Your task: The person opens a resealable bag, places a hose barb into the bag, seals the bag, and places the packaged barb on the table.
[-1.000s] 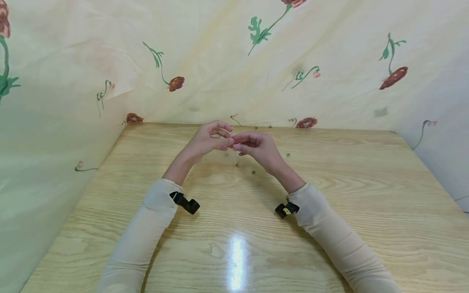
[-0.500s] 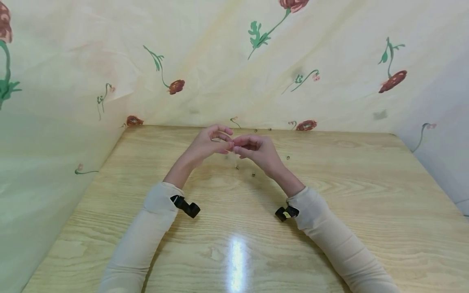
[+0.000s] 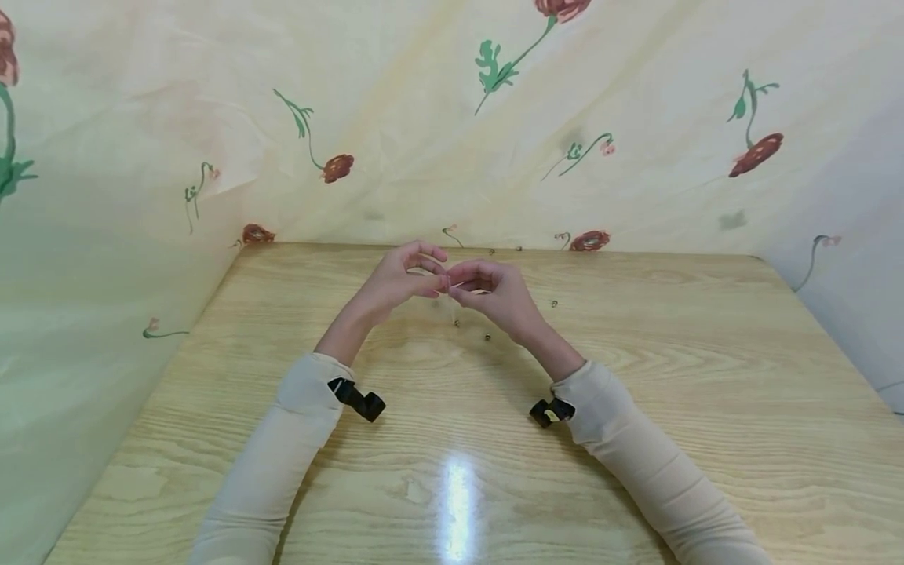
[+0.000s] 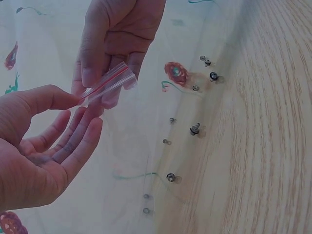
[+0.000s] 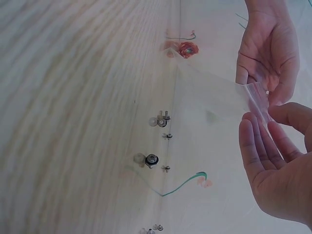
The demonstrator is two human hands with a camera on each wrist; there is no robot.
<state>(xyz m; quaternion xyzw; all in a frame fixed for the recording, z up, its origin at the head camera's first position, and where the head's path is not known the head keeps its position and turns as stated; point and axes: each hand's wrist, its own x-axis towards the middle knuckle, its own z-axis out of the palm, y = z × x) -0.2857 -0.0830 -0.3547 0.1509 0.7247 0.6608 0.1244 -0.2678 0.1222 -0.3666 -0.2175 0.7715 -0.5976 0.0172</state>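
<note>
Both hands meet above the far part of the table, around a small clear zip-lock bag [image 4: 109, 87] with a red strip along its mouth. My left hand [image 3: 392, 281] pinches one end of the strip between thumb and fingers. At the other end, my right hand [image 3: 504, 297] pinches the bag between thumb and fingers, its other fingers behind the plastic. In the right wrist view the bag's clear body [image 5: 214, 80] spreads out from the strip, over the table's far edge. Below the hands, several small screws, one screw [image 4: 195, 128] with a dark washer, stand on the wood.
A light wood-grain table [image 3: 452, 408] lies under the arms. More screws, such as a dark-ringed screw [image 5: 152, 159], are scattered near its far edge. A pale flowered cloth [image 3: 424, 141] hangs behind and at the sides.
Both hands stay nearly in place, with small shifts of fingers and thumbs at the bag's mouth. The pink-red strip visible between them one second ago hardly shows now. The screws have not moved.
</note>
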